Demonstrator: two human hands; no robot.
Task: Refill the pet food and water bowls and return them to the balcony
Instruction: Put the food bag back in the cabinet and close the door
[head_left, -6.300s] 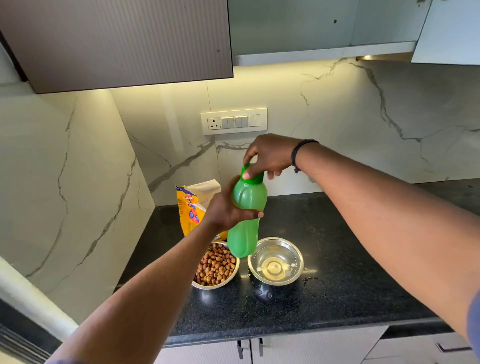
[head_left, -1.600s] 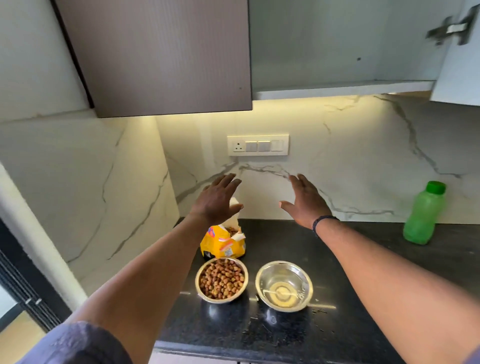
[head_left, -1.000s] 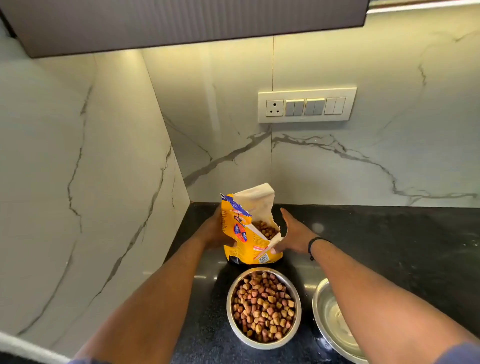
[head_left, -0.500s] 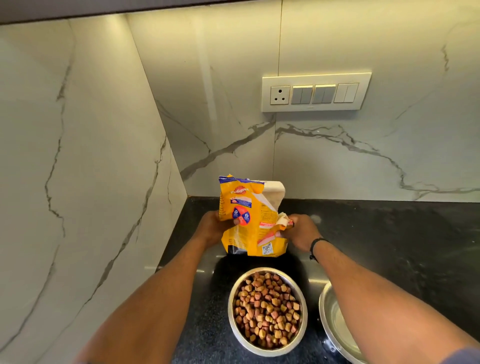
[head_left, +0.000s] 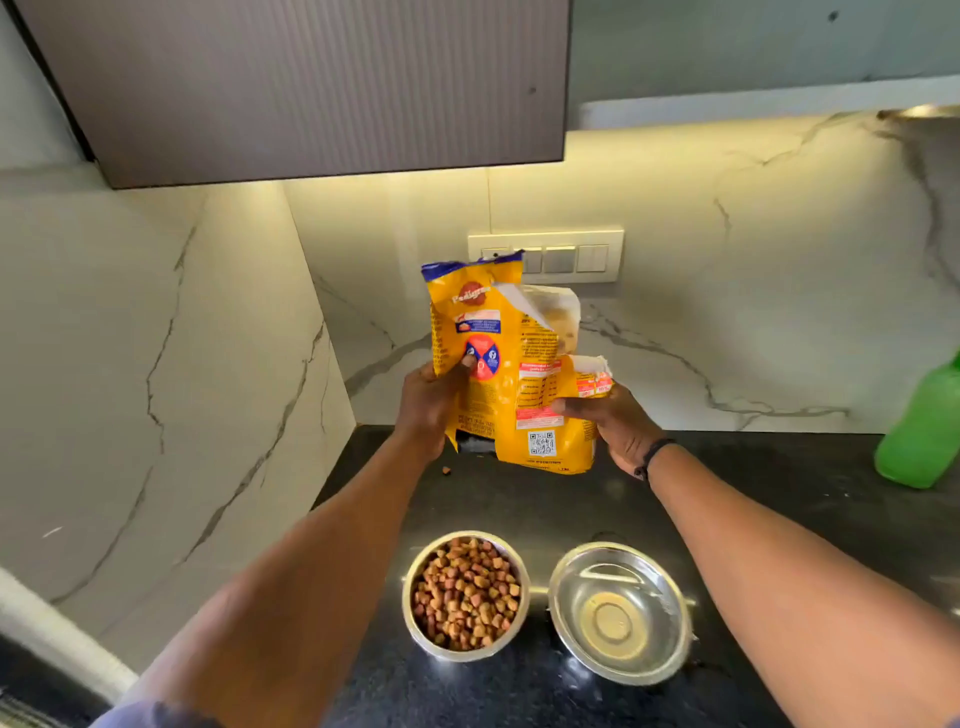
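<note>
A yellow pet food bag (head_left: 506, 374) is held upright above the black counter (head_left: 753, 499), its torn top open. My left hand (head_left: 428, 402) grips its left side and my right hand (head_left: 615, 423) grips its lower right side. Below, near the counter's front, a steel bowl (head_left: 465, 595) is full of brown kibble. To its right sits a second steel bowl (head_left: 621, 610) with clear water in it.
A green bottle (head_left: 922, 436) stands at the right edge against the marble wall. One loose kibble (head_left: 445, 471) lies on the counter under the bag. A dark upper cabinet (head_left: 311, 88) hangs overhead, with a switch plate (head_left: 566, 257) behind the bag.
Both hands took hold of the food bag and lifted it off the counter. The view pulled back and up, bringing both bowls and the bottle into sight.
</note>
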